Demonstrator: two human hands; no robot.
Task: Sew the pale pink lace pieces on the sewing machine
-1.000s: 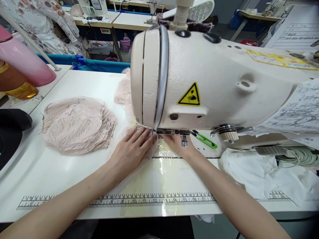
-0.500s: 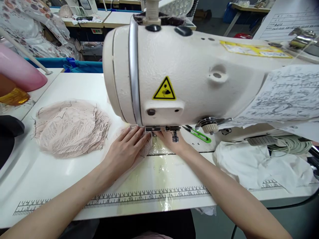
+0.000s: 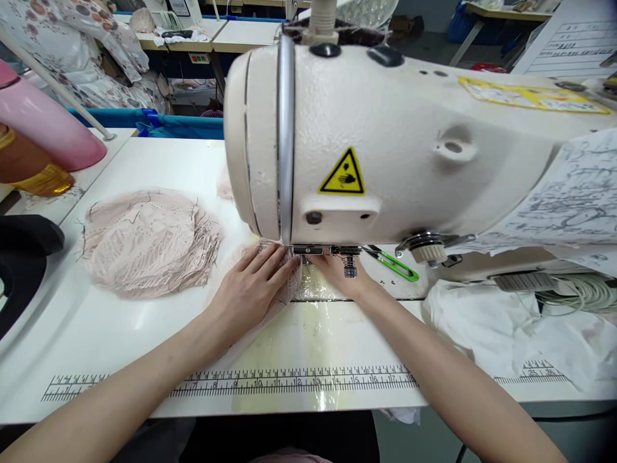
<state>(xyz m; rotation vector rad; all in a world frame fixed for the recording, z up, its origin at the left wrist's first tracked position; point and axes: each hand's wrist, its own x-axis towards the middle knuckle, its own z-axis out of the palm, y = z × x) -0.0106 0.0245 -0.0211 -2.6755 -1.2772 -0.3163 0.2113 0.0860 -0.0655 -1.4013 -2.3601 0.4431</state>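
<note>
My left hand [image 3: 250, 283] lies flat with fingers stretched out on a piece of pale pink lace fabric [image 3: 293, 283], close to the presser foot [image 3: 304, 258]. The fabric runs under the head of a cream sewing machine [image 3: 405, 167]. My right hand [image 3: 340, 273] reaches in behind the needle area from the right; its fingertips are hidden by the machine's parts. A stack of pink lace pieces [image 3: 149, 244] with dark loose thread ends lies to the left. Green thread snips [image 3: 395, 263] rest on the machine bed, right of my right hand.
A printed ruler [image 3: 260, 382] runs along the table's front edge. White cloth [image 3: 482, 321] and a coil of pale cord [image 3: 583, 292] lie at right. A pink thread cone [image 3: 53, 122] and a black curved object [image 3: 29, 263] stand at left. Someone in patterned clothing [image 3: 96, 58] is beyond.
The camera view has shifted, so the machine and stack appear farther right. Both hands keep nearly the same place beside the presser foot.
</note>
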